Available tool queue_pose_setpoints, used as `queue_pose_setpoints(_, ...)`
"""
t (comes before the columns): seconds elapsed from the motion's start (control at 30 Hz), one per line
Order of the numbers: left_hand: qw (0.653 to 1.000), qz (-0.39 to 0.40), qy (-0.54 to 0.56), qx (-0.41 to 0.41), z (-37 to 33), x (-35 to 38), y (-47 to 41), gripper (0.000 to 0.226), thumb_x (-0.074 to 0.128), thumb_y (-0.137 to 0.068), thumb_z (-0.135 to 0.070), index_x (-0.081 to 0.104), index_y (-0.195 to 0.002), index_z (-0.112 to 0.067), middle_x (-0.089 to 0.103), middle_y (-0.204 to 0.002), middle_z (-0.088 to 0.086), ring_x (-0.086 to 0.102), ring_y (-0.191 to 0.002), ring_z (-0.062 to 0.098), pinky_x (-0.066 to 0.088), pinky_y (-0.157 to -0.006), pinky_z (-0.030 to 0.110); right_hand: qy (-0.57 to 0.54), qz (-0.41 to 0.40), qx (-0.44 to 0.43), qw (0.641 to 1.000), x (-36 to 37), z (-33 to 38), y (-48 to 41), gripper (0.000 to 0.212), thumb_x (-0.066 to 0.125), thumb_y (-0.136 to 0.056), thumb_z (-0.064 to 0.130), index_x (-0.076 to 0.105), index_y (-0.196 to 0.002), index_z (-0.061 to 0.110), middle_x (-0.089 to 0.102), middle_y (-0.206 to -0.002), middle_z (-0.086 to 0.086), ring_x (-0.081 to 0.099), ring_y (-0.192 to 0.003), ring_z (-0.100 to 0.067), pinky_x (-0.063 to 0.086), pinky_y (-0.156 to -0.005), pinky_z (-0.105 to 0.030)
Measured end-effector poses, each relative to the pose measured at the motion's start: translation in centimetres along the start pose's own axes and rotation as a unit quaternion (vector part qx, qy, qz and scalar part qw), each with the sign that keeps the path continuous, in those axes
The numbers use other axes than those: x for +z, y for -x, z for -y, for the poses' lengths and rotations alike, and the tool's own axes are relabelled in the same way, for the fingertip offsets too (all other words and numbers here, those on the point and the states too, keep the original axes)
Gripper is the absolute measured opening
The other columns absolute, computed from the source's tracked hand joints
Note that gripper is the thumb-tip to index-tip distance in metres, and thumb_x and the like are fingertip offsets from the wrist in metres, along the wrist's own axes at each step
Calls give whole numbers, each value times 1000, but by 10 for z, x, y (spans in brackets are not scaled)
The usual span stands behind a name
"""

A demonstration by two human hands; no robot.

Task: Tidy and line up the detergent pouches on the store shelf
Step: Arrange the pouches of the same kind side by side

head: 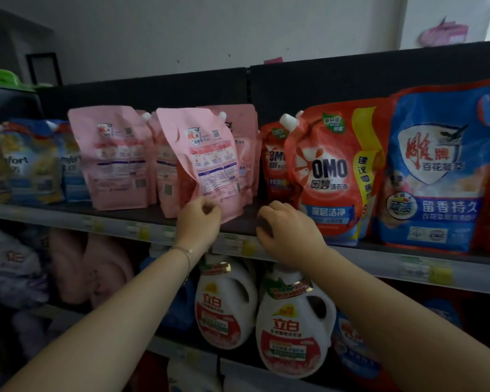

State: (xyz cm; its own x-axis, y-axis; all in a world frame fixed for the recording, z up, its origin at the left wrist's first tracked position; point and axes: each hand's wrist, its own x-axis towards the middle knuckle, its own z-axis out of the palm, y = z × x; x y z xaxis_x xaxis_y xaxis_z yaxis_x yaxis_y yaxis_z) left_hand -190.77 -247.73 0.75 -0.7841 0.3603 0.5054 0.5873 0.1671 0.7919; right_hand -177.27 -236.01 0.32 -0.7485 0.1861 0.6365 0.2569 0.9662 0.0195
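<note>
The left hand is closed on the lower edge of a pink pouch, fingers pinched at its bottom corner. That pouch stands on the shelf tilted, its top leaning left, its back label facing out, its base near the front edge. More pink pouches stand just behind and to its left, one of them upright and apart from the rest. The right hand rests on the shelf edge, fingers curled, between the pink pouch and a red pouch; it holds nothing visible. A large blue pouch stands just beside the red one on the right. White jugs sit on the shelf below.
</note>
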Motion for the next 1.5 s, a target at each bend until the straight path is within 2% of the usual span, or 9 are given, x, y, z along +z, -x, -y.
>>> queue_pose_setpoints(0.17,1000,-6,-21,-17,30,-33,-20,24,59,-89,-24,57,-66,-17,62,-68,-1,56,-68,16,36,-56,25,-64,8,56,996,17,32,-35,28,52,-90,33,54,-113,17,52,-103,0,54,-94,-23,42,-68,-34)
queue_pose_setpoints(0.33,998,67,-3,-4,61,-50,-41,6,62,-89,-25,59,-91,-21,65,-92,-5,59,-84,11,43,-68,25,-133,24,131,982,35,75,-72,45,53,-90,41,42,-126,16,47,-126,-6,53,-108,-33,42,-82,-40)
queue_pose_setpoints(0.5,988,135,7,69,69,-50,-58,30,56,-92,-15,61,-121,-21,65,-108,-5,59,-102,11,45,-86,23,-133,-7,228,964,54,102,-99,57,55,-82,64,45,-109,14,50,-116,-8,54,-103,-34,42,-80,-40)
queue_pose_setpoints(0.63,989,119,57,67,68,-40,-65,19,54,-84,-16,69,-86,-28,72,-87,-6,66,-89,19,53,-79,34,-111,-38,250,961,62,106,-107,57,49,-85,66,47,-108,14,53,-115,-8,56,-101,-34,44,-82,-41)
queue_pose_setpoints(0.9,974,143,-8,174,43,-22,-51,27,50,-79,-31,72,-74,-16,67,-63,-5,63,-70,20,46,-66,27,-342,-149,289,882,61,65,-98,28,52,-94,36,42,-118,26,63,-94,1,63,-85,-21,52,-77,-41)
queue_pose_setpoints(1.03,979,164,26,118,41,-28,-75,23,58,-86,-23,75,-101,-22,73,-95,-9,65,-93,9,51,-85,22,-379,-135,236,885,62,45,-101,19,47,-100,24,60,-113,23,64,-83,6,56,-68,-7,43,-58,-24)
queue_pose_setpoints(1.17,982,172,62,57,46,-28,-97,22,57,-91,-22,63,-112,-21,61,-95,-11,56,-85,2,42,-64,7,-438,-201,291,826,59,25,-101,21,44,-100,16,61,-90,22,66,-89,-6,63,-83,-19,52,-77,-37)
queue_pose_setpoints(1.37,966,228,111,-56,48,-6,-110,63,66,-84,-45,43,-137,-18,50,-129,-2,49,-115,17,37,-92,27,-441,-216,364,791,55,-14,-100,19,44,-96,33,61,-90,28,66,-105,-3,61,-104,-24,48,-97,-50)
queue_pose_setpoints(1.5,913,300,242,-134,48,-1,-123,76,86,-51,-53,65,-115,-17,68,-115,-5,59,-111,17,40,-102,36,-544,-206,348,735,54,-6,-99,22,47,-99,23,66,-90,30,68,-105,-4,64,-103,-24,50,-95,-45)
